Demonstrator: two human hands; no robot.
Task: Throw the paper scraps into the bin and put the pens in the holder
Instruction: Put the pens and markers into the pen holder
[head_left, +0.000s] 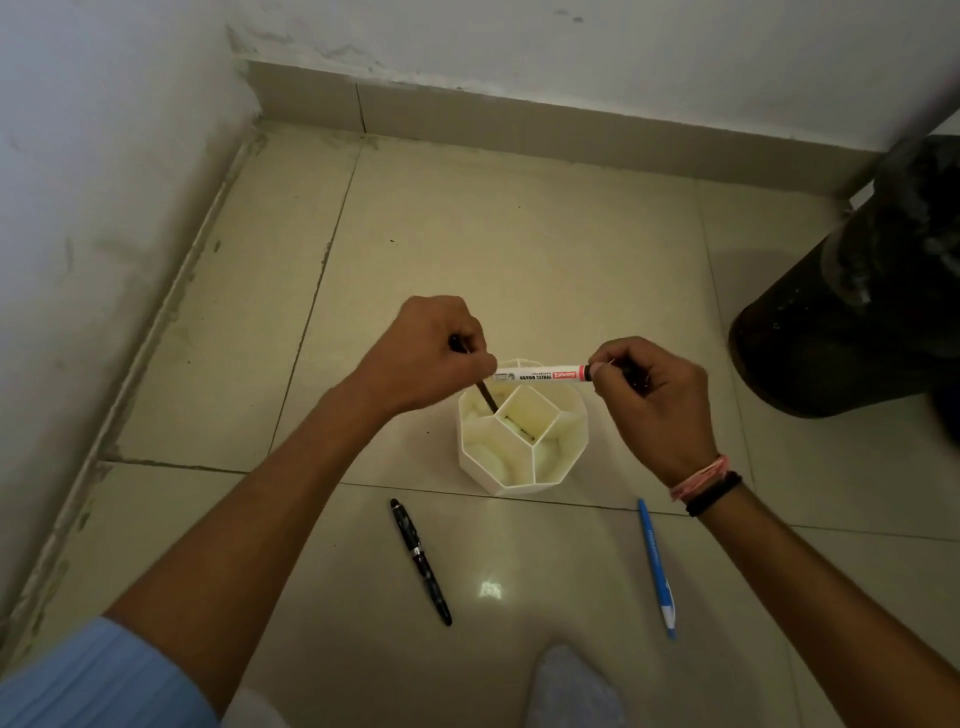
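Observation:
A white pen holder with several compartments stands on the tiled floor. My left hand is closed on a thin dark pen whose lower end dips into the holder's rear left compartment. Just right of it, my right hand grips the red-capped end of a white whiteboard marker, held level above the holder's far rim. A black fountain pen lies on the floor in front of the holder. To its right lies a blue pen. No paper scraps show.
A dark bin stands at the right by the wall. Walls and skirting meet in a corner at the upper left. My sleeve fills the lower left, and a pale foot or knee sits at the bottom edge.

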